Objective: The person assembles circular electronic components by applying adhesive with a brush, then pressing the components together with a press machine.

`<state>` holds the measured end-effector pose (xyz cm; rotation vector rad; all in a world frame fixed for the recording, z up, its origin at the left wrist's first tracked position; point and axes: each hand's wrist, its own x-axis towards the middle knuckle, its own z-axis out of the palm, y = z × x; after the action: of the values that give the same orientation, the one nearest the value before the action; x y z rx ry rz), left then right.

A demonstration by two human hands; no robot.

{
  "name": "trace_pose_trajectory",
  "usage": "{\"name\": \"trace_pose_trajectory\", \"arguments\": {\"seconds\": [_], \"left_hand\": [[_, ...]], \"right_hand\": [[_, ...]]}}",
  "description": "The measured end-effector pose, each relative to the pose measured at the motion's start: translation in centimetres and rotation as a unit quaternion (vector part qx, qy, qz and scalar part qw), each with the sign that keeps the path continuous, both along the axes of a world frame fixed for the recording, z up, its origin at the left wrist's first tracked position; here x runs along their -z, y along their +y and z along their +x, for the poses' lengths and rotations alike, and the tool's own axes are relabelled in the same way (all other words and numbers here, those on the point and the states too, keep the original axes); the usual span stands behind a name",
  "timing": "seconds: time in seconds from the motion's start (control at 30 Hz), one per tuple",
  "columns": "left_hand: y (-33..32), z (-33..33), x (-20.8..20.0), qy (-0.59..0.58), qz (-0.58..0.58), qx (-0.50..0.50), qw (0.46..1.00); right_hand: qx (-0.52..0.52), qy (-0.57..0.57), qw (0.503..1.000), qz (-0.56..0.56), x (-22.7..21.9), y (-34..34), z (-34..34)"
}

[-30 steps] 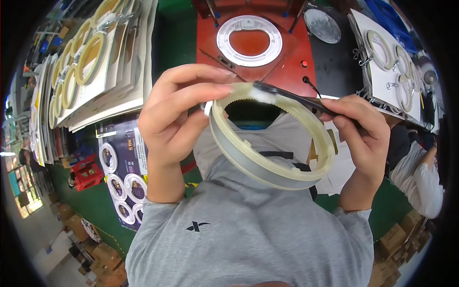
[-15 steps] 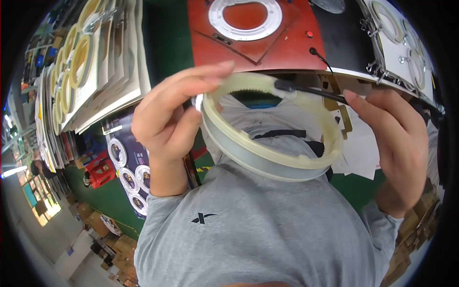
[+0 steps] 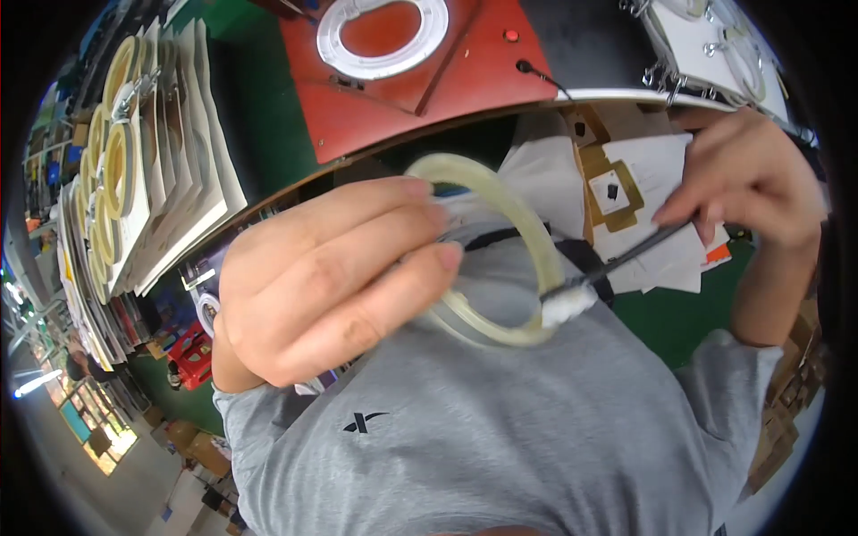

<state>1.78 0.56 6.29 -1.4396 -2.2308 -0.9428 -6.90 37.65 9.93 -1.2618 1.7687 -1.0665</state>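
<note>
My left hand is closed around the left side of a pale yellow plastic ring held up before my grey shirt. Its fingers hide that side of the ring. In my right hand is the thin black handle of a brush, gripped between thumb and fingertips. The brush's white bristles lie against the ring's lower right edge. Motion blurs the bristles and the ring a little.
Ahead, a white ring rests on a red panel with a red button. Upright boards carrying pale rings stand at left. White boards with metal clips are at far right. Papers hang below the table edge.
The ring has turned and its free side faces right, with my left hand covering more of it. The brush has gone from the ring's far inner wall to its lower right edge.
</note>
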Motion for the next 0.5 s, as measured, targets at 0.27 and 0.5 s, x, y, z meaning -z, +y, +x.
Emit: {"name": "trace_pose_trajectory", "arguments": {"seconds": [0.27,0.5], "left_hand": [[-3.1,-0.4,2.0,-0.076,0.049,-0.152,0.984],[-3.1,0.4,4.5,-0.154,0.133,-0.249,0.947]], "right_hand": [[0.613,-0.061,0.782,-0.093,13.2,-1.8,-1.3],[0.674,0.369,0.640,-0.027,22.2,-4.0,-7.8]]}}
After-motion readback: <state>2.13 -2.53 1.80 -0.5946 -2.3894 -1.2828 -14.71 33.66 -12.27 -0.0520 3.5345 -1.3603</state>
